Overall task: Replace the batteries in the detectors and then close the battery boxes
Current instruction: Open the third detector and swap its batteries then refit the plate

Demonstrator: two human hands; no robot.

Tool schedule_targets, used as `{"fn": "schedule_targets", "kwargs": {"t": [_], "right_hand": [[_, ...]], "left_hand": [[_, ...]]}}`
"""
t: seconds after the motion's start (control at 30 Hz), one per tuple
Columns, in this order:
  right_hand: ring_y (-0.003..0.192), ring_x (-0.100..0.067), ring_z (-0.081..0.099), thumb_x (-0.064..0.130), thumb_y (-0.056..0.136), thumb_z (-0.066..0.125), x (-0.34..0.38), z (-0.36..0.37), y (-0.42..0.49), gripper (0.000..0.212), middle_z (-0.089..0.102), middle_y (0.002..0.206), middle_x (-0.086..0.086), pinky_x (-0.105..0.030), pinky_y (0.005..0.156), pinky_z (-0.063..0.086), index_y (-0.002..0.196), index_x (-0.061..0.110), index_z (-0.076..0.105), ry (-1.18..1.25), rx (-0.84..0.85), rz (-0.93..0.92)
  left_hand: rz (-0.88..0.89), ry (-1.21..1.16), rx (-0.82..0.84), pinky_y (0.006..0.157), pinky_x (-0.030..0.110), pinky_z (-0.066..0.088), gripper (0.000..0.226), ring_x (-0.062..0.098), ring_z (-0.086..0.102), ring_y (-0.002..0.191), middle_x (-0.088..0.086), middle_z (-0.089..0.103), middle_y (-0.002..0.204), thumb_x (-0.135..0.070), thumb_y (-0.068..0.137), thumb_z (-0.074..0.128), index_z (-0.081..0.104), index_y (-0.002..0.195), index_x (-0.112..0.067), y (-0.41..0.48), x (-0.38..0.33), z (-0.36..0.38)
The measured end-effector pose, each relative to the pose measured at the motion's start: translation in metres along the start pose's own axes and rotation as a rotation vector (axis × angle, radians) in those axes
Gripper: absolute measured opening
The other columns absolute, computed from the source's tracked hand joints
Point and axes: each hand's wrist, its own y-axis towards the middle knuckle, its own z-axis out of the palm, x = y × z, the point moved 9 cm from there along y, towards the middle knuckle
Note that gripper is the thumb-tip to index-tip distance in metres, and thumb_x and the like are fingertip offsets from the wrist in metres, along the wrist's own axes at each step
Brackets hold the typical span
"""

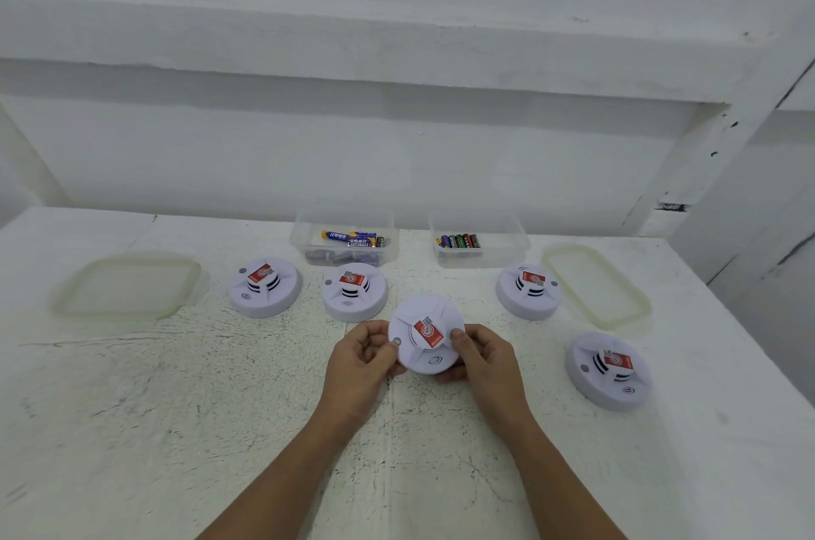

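One detector (425,334) is gripped by its rim between the hands, left hand (359,356) and right hand (480,356) curled on opposite edges, red label up, probably to be flipped for the battery box, while battery tubs (300,241) are parked just beyond.

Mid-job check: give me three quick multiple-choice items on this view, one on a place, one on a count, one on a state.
1. The held detector is: A in a tub; B between the left hand and right hand; C on a lid.
2. Detectors lying on the table: A two; B four; C six.
3. The two tubs are: A lidded; B open; C stacked.

Key: B, both hands grip its rim; B, two lie left of it and two right; B, both lids lie flat on the table beside them.
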Motion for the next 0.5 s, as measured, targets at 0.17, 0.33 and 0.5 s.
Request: {"fn": "schedule_targets", "kwargs": {"t": [0.17, 0.33, 0.5], "right_hand": [[0.07, -0.025, 0.071, 0.017, 0.095, 0.055, -0.0012, -0.0001, 0.0003, 0.017, 0.074, 0.081, -0.007, -0.034, 0.057, 0.058, 0.094, 0.006, 0.068, -0.018, -0.008, 0.002], [0.07, -0.025, 0.071, 0.018, 0.095, 0.054, -0.0014, 0.0001, 0.0001, 0.018, 0.074, 0.082, -0.006, -0.038, 0.059, 0.059, 0.095, 0.007, 0.069, -0.045, -0.006, -0.004], [0.07, -0.025, 0.071, 0.017, 0.095, 0.054, -0.0016, -0.0006, -0.0007, 0.018, 0.073, 0.084, -0.009, -0.034, 0.057, 0.058, 0.096, 0.005, 0.068, -0.052, -0.012, 0.0]], "left_hand": [[-0.001, 0.002, 0.002, 0.066, 0.028, 0.056, 0.018, 0.022, 0.069, 0.08, 0.016, 0.073, 0.092, 0.008, 0.09, 0.055, 0.063, 0.104, -0.001, -0.0004, 0.0005, -0.0007], [0.016, 0.051, 0.008, 0.068, 0.029, 0.056, 0.018, 0.022, 0.069, 0.08, 0.014, 0.073, 0.091, 0.007, 0.09, 0.054, 0.063, 0.102, -0.004, -0.0018, -0.0025, -0.0005], [0.025, 0.061, 0.004, 0.067, 0.027, 0.056, 0.018, 0.022, 0.069, 0.08, 0.015, 0.073, 0.091, 0.007, 0.09, 0.054, 0.063, 0.103, -0.003, -0.003, -0.0035, -0.0012]]}}
